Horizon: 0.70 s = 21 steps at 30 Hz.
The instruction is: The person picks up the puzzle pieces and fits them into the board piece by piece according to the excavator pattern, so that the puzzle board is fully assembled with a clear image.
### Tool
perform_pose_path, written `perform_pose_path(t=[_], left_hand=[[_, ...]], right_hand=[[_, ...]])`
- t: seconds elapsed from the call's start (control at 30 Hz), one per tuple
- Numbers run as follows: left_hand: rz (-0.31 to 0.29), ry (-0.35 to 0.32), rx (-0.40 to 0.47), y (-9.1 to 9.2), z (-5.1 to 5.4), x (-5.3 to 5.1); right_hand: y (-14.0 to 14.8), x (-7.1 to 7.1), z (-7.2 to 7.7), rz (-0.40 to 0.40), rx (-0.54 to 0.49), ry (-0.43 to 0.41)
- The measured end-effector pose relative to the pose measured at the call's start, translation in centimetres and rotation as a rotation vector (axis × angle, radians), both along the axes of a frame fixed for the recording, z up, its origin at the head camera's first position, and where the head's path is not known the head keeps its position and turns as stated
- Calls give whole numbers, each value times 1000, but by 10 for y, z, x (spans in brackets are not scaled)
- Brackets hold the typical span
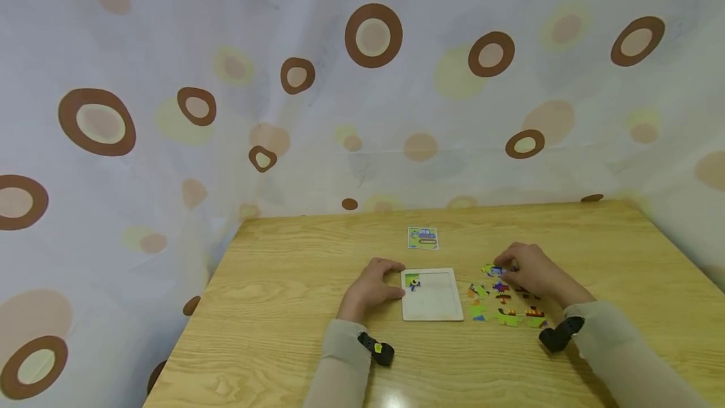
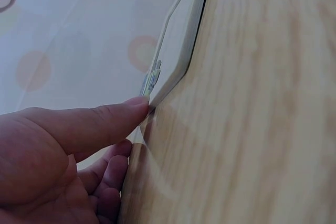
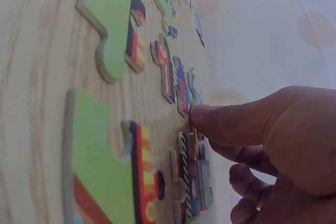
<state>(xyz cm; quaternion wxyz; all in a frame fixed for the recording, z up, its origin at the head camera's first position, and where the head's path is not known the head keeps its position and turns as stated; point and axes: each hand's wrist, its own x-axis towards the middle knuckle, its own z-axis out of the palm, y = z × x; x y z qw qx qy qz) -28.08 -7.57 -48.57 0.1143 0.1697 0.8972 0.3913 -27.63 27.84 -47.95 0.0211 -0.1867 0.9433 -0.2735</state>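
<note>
A white square puzzle tray point(image 1: 433, 307) lies on the table with a green and blue piece point(image 1: 413, 281) in its upper left corner. My left hand point(image 1: 372, 285) touches the tray's left edge with thumb and fingers; the left wrist view shows the thumb point(image 2: 105, 124) on the tray's rim point(image 2: 178, 45). To the right, my right hand point(image 1: 531, 269) is over the far part of the loose puzzle pieces point(image 1: 509, 317). In the right wrist view the thumb and a finger of this hand point(image 3: 262, 140) meet at the far pieces point(image 3: 195, 90); whether they pinch one is unclear.
A small picture card point(image 1: 423, 238) with a vehicle on it lies beyond the tray. The wooden table point(image 1: 283, 282) reaches back to a patterned curtain point(image 1: 317, 118). More loose green, red and orange pieces point(image 3: 100, 156) lie near my right hand.
</note>
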Motion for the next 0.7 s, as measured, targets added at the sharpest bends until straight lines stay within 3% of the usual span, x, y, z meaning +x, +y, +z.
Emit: perform_pose_path(t=[0.27,0.47,0.7], left_hand=[[5,5,-8,0,-1,0],[8,2,-3,0,0,1],[4,9,7,2,0,1]], right_hand=[[0,1,0,3,-45,-52],[0,3,0,-3,-51,-45],[-2,8,9,-38,-100,-64]])
